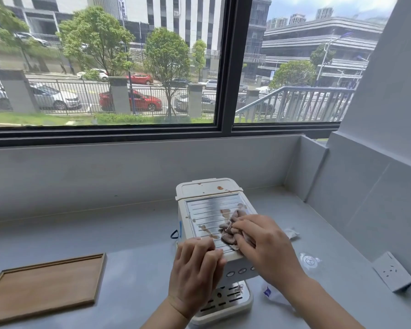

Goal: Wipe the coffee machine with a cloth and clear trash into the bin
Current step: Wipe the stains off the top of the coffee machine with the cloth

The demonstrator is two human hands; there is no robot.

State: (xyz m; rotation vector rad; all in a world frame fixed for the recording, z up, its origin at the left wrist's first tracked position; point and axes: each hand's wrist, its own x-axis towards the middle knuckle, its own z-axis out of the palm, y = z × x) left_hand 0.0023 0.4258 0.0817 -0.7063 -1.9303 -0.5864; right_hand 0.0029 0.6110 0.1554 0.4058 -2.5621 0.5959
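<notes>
Grey counter (128, 233), matte, running under a wide window (104, 67) with a dark frame (230, 67). Wooden tray (45, 286), shallow raised rim, lying flat on the counter at the near left. White wall socket (393, 271) on the angled grey wall panel at right, near counter level. Outside: trees, a metal fence with stone posts, a road, parked cars including two red ones (131, 100), pale office blocks beyond, and a grey railing at right
</notes>
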